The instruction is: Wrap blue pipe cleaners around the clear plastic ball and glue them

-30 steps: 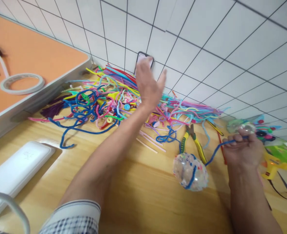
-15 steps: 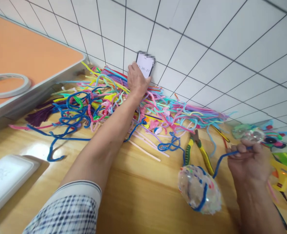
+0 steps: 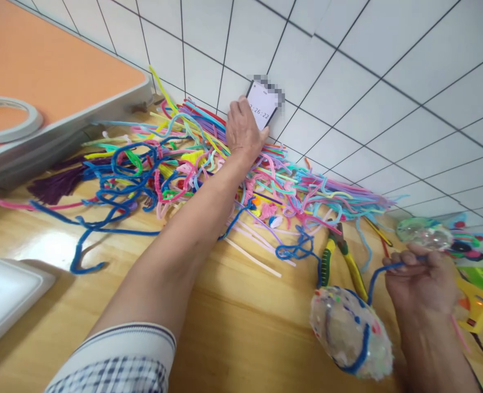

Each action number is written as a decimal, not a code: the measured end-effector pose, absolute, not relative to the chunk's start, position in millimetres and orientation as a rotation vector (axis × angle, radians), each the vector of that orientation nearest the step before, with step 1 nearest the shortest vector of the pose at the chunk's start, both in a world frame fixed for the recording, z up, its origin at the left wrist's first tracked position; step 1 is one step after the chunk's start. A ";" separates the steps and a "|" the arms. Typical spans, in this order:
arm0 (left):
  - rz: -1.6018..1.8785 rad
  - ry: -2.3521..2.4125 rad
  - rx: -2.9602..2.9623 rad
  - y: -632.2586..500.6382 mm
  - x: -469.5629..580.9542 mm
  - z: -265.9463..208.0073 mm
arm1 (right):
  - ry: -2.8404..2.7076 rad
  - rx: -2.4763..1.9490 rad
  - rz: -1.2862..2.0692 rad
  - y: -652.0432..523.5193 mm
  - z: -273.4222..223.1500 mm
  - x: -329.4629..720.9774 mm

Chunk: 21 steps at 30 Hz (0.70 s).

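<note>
My left hand [image 3: 245, 126] is closed around a phone [image 3: 263, 103] with a timer on its screen, at the foot of the tiled wall. In my right hand [image 3: 419, 278] a blue pipe cleaner [image 3: 383, 268] is gripped near its end. It runs down to a clear, egg-shaped bauble [image 3: 346, 333] with coloured bits, which has blue pipe cleaner wrapped about it. Yellow-and-black pliers [image 3: 354, 267] lie right behind the bauble, handles toward me. Beneath my left forearm spreads a tangled heap of coloured pipe cleaners [image 3: 196, 164].
At left an orange-topped board [image 3: 81, 49] carries a tape roll [image 3: 32, 123]. A white box [image 3: 12, 295] lies at the lower left. Far right are a yellow glue gun [image 3: 477, 305] and another clear decorated piece [image 3: 424, 233]. The tiled wall [image 3: 348, 98] bounds the table's back.
The view has shifted slightly. The bauble has moved a little down and right in the picture. Both hands keep their holds, and the phone's timer has advanced a second.
</note>
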<state>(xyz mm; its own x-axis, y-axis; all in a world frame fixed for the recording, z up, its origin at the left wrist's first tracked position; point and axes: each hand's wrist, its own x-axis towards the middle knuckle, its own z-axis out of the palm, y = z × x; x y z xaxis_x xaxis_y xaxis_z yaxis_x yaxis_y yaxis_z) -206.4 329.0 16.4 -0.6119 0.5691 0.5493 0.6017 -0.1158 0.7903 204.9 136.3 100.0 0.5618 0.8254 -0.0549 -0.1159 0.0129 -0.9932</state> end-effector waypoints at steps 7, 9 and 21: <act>-1.923 -2.115 -1.387 332.5 -206.6 18.9 | -0.685 -1.334 0.812 137.7 92.4 205.2; -1.935 -2.124 -1.394 329.0 -205.8 22.7 | -0.693 -1.342 0.802 138.1 91.4 205.4; -1.908 -2.111 -1.403 323.7 -206.7 26.9 | -0.678 -1.365 0.819 134.9 92.7 194.6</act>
<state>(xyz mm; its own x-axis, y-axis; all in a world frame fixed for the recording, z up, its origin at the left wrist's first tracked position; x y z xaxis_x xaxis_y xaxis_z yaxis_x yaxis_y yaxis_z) -206.7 323.7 26.9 -0.6083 0.6072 0.5112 0.5699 -0.1141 0.8137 194.6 134.9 92.7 0.5624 0.8256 -0.0461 -0.1093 0.0190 -0.9938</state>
